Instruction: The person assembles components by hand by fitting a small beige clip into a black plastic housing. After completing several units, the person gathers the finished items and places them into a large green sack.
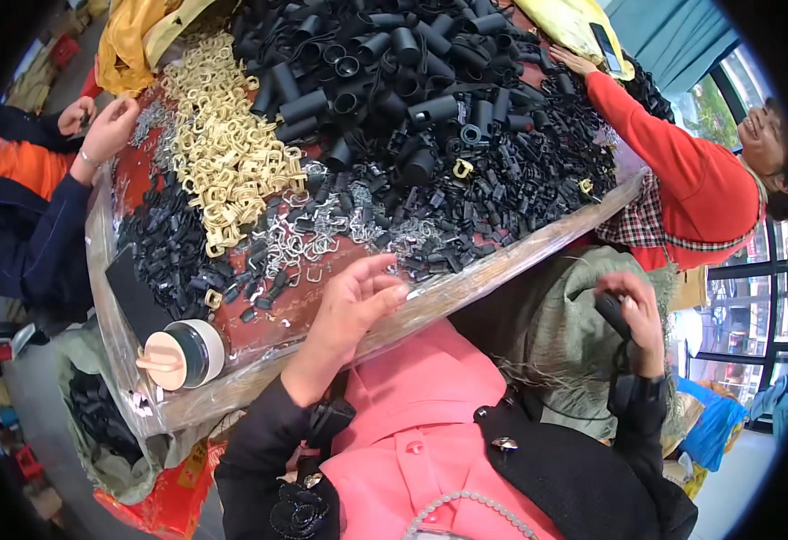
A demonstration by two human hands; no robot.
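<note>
1. A red-topped bench [254,335] with a wood-toned edge under clear film is carrying heaps of small parts in a bright room
2. Nearest, the left hand [349,301] is hovering over the bench's near edge, its fingers half curled with the thumb standing apart, apparently holding nothing
3. The right hand [642,315] is gripping a black piece [608,315] in bent fingers, beyond the bench's edge and above a grey-green sack [556,310]
4. A pale-lidded cup [203,351] is standing at the bench's near-left corner
5. Silver clips [308,238] are lying scattered just past the left hand, with small black parts [511,193] spreading to the right
6. Gold buckles [232,162] are heaping up farther back, beside a mound of black tubes [304,106]
7. On the left, a co-worker's hands [108,133] are hovering near the bench; what they are holding is too small to tell
8. On the far right, a red-sleeved co-worker [664,135] is reaching one arm toward a yellow bag [570,27], where a phone [606,47] is lying
</note>
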